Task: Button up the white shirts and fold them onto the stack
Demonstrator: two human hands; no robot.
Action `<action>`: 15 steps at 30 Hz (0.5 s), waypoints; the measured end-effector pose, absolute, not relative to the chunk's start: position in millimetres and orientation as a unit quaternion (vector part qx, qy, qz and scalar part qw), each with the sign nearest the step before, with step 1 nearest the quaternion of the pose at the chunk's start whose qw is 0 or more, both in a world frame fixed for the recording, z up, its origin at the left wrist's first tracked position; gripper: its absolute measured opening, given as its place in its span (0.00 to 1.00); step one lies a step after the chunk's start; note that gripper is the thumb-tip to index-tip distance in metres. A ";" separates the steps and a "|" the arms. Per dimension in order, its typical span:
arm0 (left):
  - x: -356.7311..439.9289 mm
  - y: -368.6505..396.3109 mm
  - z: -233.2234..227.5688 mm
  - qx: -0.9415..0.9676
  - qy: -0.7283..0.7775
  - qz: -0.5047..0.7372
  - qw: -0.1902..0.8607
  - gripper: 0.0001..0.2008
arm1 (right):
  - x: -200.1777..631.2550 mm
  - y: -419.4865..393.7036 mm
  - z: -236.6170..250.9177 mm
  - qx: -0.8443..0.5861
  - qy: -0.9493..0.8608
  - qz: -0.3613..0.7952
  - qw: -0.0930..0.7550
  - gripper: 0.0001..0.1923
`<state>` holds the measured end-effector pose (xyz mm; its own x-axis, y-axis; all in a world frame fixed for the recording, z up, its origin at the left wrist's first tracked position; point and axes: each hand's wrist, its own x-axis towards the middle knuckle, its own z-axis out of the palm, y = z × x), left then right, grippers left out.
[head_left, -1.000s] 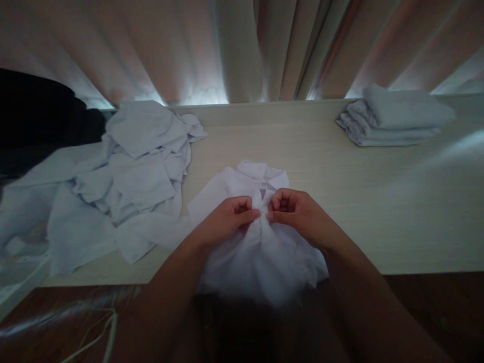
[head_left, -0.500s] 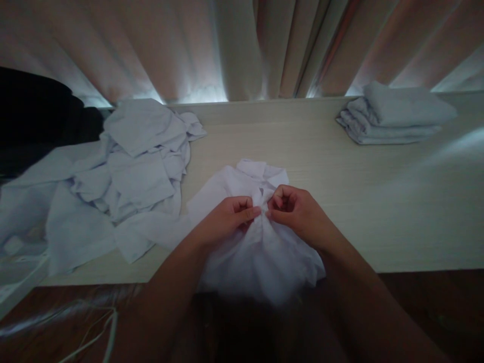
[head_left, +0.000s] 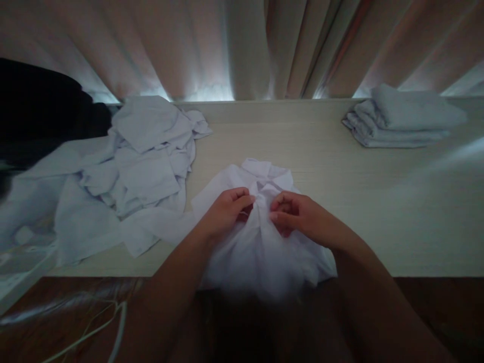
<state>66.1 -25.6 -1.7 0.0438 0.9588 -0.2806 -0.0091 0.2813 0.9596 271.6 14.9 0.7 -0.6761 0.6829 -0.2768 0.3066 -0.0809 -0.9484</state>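
Observation:
A white collared shirt [head_left: 260, 247] lies front-up at the near edge of the pale table [head_left: 310, 146], its hem hanging over the edge. My left hand [head_left: 227, 212] pinches the shirt's front just below the collar. My right hand [head_left: 298, 217] pinches the other side of the same front opening, a few centimetres apart from the left. Both forearms come in from the bottom of the view over the shirt's lower part.
A loose heap of white garments [head_left: 128, 171] covers the table's left side. A neat stack of folded white clothes [head_left: 404, 118] sits at the far right. Curtains [head_left: 242, 45] hang behind the table. A thin cable [head_left: 109, 327] lies on the dark floor at lower left.
My two hands, which touched fingertip to fingertip on the shirt's front, have drawn slightly apart. The view has shifted a little to the left.

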 end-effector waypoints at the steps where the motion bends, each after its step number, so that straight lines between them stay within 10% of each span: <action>1: 65.5 -24.8 -3.5 0.410 0.546 0.440 0.583 0.11 | 274.5 15.1 1.6 -0.361 -0.684 0.627 0.093 0.10; 5: 63.5 -20.6 -9.6 0.343 0.520 0.516 0.587 0.10 | 280.3 14.2 6.6 -0.317 -0.735 0.600 -0.027 0.17; 15: 44.3 -22.9 5.3 0.531 0.666 0.433 0.295 0.16 | 265.8 17.7 -11.3 -0.448 -0.652 0.573 0.212 0.17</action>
